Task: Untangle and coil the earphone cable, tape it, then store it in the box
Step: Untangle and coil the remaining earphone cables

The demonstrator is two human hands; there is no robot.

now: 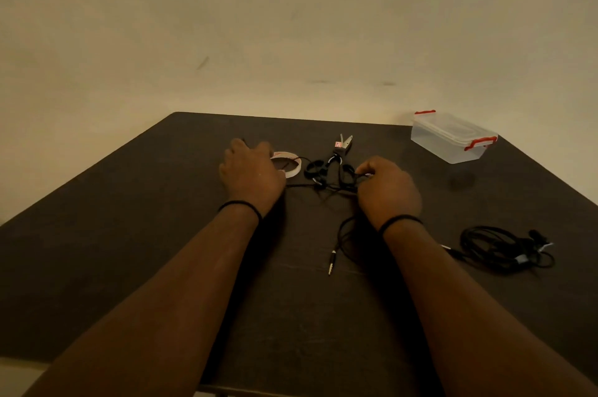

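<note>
Your right hand (386, 189) pinches the tangled thin black earphone cable (336, 186), which runs crosswise toward your left hand (250, 175). That hand rests on the white tape roll (289, 163); whether it grips, I cannot tell. The clear plastic box (451, 137) sits at the worktop's far right corner.

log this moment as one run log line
stage: untangling | right hand: pinches earphone cable | left hand: at tape roll, grip unclear | scissors: untouched | box: lid on

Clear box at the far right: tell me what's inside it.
The clear box looks empty through its walls, lid on, red latches at both ends. Its floor is too dim to rule out something small.
</note>
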